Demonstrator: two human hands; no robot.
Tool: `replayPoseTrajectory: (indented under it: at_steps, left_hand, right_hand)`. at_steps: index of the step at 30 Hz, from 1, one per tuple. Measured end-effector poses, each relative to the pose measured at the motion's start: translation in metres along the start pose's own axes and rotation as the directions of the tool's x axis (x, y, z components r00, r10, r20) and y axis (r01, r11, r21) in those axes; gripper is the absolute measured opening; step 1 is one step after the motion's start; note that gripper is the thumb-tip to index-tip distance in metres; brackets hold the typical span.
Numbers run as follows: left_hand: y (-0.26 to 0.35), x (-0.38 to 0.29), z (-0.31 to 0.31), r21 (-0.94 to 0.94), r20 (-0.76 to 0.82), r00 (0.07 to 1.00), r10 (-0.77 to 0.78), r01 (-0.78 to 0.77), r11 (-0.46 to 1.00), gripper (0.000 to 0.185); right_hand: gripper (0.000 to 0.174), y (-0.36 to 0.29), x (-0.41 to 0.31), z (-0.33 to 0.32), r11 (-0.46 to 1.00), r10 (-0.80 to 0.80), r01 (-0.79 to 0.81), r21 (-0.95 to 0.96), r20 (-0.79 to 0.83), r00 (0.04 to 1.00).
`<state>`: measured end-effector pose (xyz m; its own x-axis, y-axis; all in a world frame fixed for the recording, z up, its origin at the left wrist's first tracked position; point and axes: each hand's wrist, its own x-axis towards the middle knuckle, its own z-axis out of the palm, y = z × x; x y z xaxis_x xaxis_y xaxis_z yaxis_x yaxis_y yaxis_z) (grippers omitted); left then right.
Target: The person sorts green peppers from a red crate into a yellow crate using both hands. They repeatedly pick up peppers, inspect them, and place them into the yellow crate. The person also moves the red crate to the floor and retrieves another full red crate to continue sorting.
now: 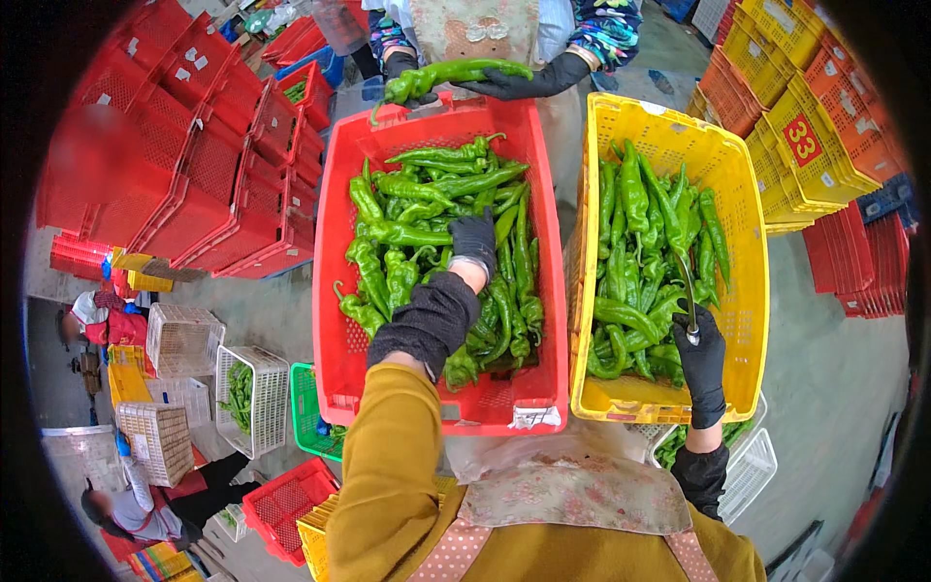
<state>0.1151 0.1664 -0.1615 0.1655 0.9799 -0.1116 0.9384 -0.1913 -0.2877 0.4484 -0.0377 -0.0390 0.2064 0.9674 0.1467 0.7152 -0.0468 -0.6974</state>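
Note:
Long green chili peppers point(407, 190) fill a red plastic crate point(440, 120) in front of me. My left hand point(474, 240), in a black glove, reaches into them and touches peppers; whether its fingers grip one is hidden. To the right stands a yellow plastic crate point(753, 291) with more green peppers point(633, 196). Over its right side my right hand point(700, 349), also black-gloved, is closed around a curved metal tool point(688, 291), whose upper end reaches the peppers. A co-worker's gloved hands point(509, 80) hold a long green pepper point(465, 70) above the red crate's far edge.
Stacked red crates point(211, 153) rise at the left, yellow and orange crates point(807, 109) at the upper right. White crates point(280, 407) and a green crate point(298, 407) stand at the lower left. Two people point(153, 502) are farther off on the left. A white crate point(756, 473) sits below the yellow one.

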Motion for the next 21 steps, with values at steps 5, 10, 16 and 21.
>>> replayPoseTrajectory:
  at_steps: [5,10,16,21]
  left_hand:
    - [-0.014,-0.011,-0.004,-0.034,0.019,0.996,0.085,-0.085,0.996,0.014]
    - [-0.015,-0.05,0.002,0.145,-0.054,0.984,0.169,-0.16,0.976,0.019]
    - [-0.011,-0.046,0.025,0.135,-0.11,0.994,-0.019,0.034,0.99,0.016]
    - [-0.013,-0.026,0.046,0.036,-0.006,1.0,-0.03,0.03,0.999,0.018]
  right_hand:
    - [0.024,0.011,-0.019,-0.01,0.997,0.057,-0.053,0.054,-0.074,0.996]
    - [0.021,0.017,-0.032,-0.014,0.973,0.179,-0.169,0.156,-0.056,0.982]
    - [0.019,0.014,-0.025,0.014,0.973,0.14,-0.141,0.181,0.018,0.99]
    - [0.019,-0.006,-0.009,0.023,0.973,0.045,-0.056,0.226,0.051,0.998]
